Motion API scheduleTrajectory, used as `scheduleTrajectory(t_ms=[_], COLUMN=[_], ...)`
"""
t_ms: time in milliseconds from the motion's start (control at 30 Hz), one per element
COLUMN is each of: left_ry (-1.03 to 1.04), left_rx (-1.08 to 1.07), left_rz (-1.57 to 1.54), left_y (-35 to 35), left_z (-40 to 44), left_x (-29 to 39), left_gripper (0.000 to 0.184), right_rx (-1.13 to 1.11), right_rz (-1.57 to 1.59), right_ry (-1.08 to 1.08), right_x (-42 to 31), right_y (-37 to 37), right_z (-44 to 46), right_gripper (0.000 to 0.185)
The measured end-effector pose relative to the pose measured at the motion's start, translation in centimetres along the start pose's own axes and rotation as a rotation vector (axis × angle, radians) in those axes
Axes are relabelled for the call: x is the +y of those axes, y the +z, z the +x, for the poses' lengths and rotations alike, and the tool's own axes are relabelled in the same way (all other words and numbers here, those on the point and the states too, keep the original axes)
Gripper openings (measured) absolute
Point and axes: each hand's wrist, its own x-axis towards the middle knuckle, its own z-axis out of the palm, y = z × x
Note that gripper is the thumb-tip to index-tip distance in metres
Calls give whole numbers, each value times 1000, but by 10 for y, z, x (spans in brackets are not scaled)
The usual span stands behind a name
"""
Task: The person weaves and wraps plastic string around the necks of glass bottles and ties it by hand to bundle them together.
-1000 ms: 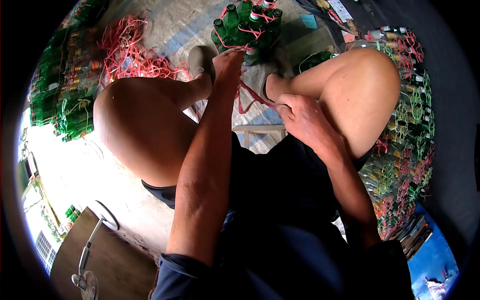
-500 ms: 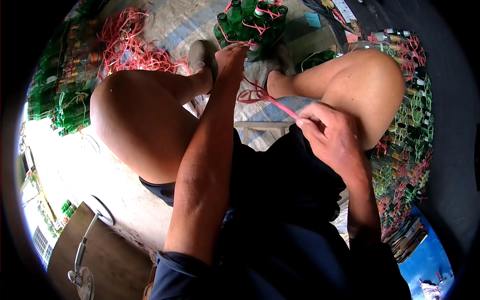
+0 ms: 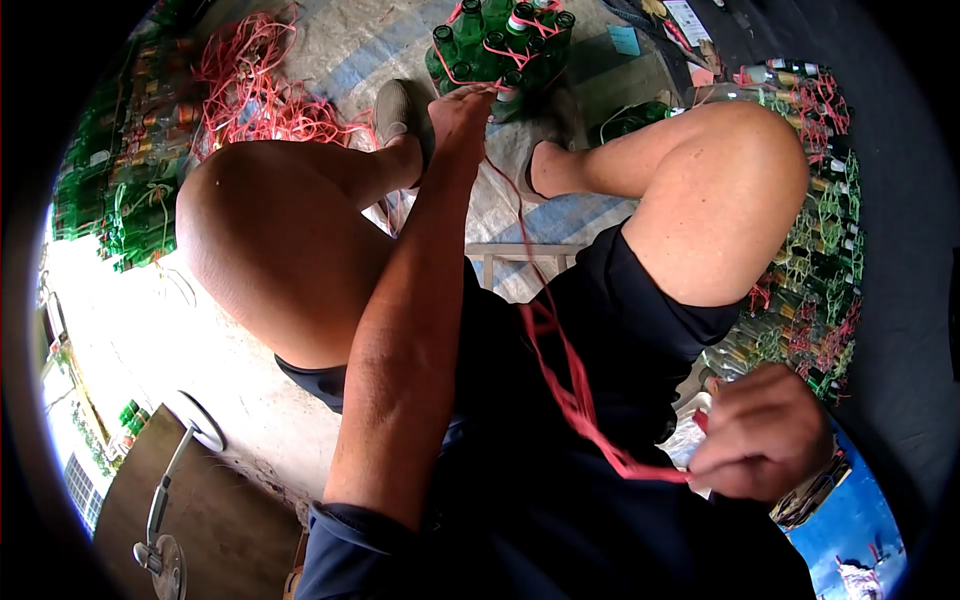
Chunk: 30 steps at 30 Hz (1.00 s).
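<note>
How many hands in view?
2. Left hand: top centre, by the near side of the green bottle bundle. Right hand: lower right, blurred, holding the red strip. No other hand shows.

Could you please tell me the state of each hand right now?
Left hand: by the green bottles; its grip cannot be told.
Right hand: closed, holding red strap.

No readable writing
We see marks on the white paper [image 3: 686, 22] and labels [image 3: 509, 95] on green bottles [image 3: 468, 30], too small to read.
</note>
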Motion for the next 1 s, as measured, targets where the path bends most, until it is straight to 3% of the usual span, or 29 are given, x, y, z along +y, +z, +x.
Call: scheduleTrajectory(t_ms=[100,233,300,367,433,500,533,567,633,733,833,900,967,1000], left_ry=[-3,-1,-4,-16,-28,-7,1,8,27,39,64,59,75,63], left_rx=[6,35,23,24,51,5,-17,-24,-37,-34,-50,-23,-2,11], left_rz=[3,24,45,61,56,58,53,35,-4,-49,-92,-64,-72,-42], left_y=[0,2,-2,-1,5,-1,-5,-4,-3,-1,1,4,5,6], left_z=[1,1,6,2,-6,3,4,3,2,0,-3,-6,-6,-10], left_x=[-3,-4,-8,-3,5,-6,-12,-10,-11,-10,-8,-9,-9,-4], left_gripper=[19,18,17,16,16,17,18,17,16,14,10,10,10,10], right_rx=[61,190,262,318,197,166,198,9,-76,90,169,148,144,247], right_rz=[157,29,-179,-428,-552,-711,-857,-849,-758,-600,-480,-529,-551,-653], right_ry=[-107,-229,145,258,391,296,244,402,411,272,271,230,408,312], right_x=[-4,8,4,34,69,127,153,163,169,162,158,157,153,156], right_y=[-1,-1,12,27,40,66,85,91,96,85,65,49,33,26], right_z=[-16,-3,23,56,82,102,108,124,137,148,158,162,172,174], right_gripper=[16,12,14,17,14,4,9,18,18,15,13,11,10,10])
